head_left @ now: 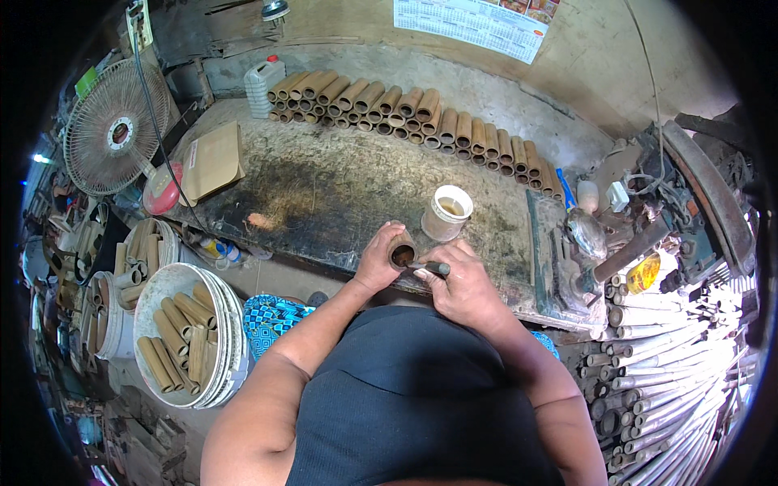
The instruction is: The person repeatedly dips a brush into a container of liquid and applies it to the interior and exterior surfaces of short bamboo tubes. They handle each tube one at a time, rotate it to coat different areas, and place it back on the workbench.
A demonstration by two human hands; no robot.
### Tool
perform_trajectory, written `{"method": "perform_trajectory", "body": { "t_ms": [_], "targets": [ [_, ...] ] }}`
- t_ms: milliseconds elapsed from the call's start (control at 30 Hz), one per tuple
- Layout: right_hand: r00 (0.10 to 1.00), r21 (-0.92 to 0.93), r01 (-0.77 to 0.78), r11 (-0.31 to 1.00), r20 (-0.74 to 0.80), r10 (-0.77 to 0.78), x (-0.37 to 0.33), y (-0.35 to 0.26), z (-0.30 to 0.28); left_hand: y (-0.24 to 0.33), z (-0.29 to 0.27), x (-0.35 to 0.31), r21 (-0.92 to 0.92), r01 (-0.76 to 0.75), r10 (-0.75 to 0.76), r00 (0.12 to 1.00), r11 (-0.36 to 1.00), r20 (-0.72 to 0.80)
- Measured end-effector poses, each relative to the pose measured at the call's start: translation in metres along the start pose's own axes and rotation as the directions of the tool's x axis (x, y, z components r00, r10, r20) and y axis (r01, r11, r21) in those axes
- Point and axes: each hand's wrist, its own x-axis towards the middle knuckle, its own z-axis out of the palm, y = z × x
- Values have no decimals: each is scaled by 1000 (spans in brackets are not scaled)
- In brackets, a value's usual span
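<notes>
Right hand [463, 283] held dark-handled tool [438, 268] in curled fingers, tip at mouth of bamboo tube [400, 242]; left hand [376, 257] wrapped fingers around tube at near edge of worktop [324, 198]. Just beyond stood pale cup [442, 228]; farther, stacked tubes [405, 109] lined wall [506, 130].

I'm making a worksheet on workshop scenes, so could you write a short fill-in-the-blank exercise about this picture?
1. The ____ hand holds a tool at the mouth of a tube.
2. In the picture, the fan is to the ____ of the stacked tubes.
3. The jug has a ____ cap.

Missing words: right; left; red.
</notes>
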Motion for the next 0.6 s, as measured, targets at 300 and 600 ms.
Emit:
{"method": "perform_trajectory", "body": {
  "t_ms": [300,600],
  "targets": [
    [1000,14,-2,1000,14,2,12,22,25,0,1,-3,-9,-24,24,1000,1000,1],
    [1000,12,-10,1000,24,10,21,22,30,-1,-2,-1,-69,93,-94,996,993,-8]
  ]
}}
